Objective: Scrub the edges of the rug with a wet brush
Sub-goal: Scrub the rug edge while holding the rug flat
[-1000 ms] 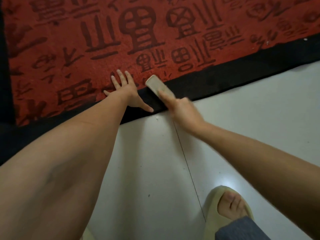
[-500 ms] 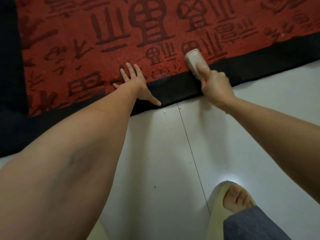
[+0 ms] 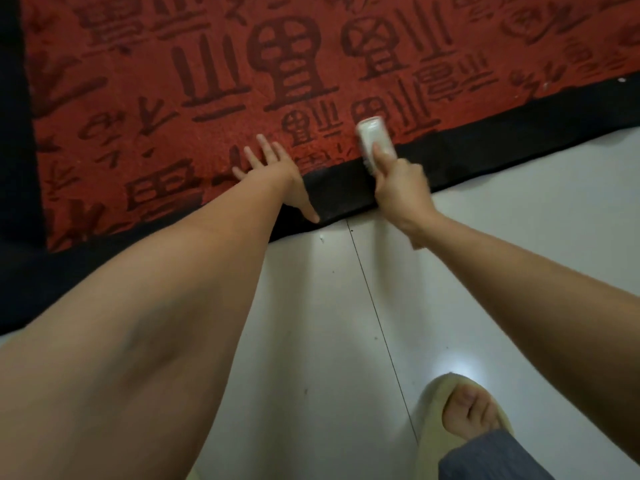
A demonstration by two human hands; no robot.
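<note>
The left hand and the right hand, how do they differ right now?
The left hand lies flat with fingers spread, holding nothing; the right hand is curled round the brush. The left hand rests mostly on the red field of the rug, its thumb on the black border; the right hand sits over that border. Both are at the rug's near edge.
</note>
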